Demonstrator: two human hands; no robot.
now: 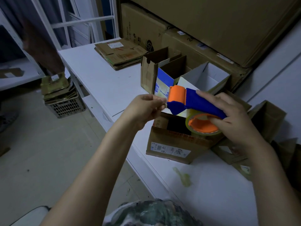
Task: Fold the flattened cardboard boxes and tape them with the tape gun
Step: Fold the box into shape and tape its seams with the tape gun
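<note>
Pinching with closed fingertips, the left hand (146,106) meets the front edge of the tape gun (192,101), which the right hand (234,118) grasps around its blue body. Directly under both hands an open cardboard box (171,144) stands on the surface (105,82).

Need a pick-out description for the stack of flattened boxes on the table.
Start at the long white table beside the wall of big cartons. At its far end lies the stack of flattened boxes. Unlike the upright open boxes nearer, it lies flat, white label on top.
</note>
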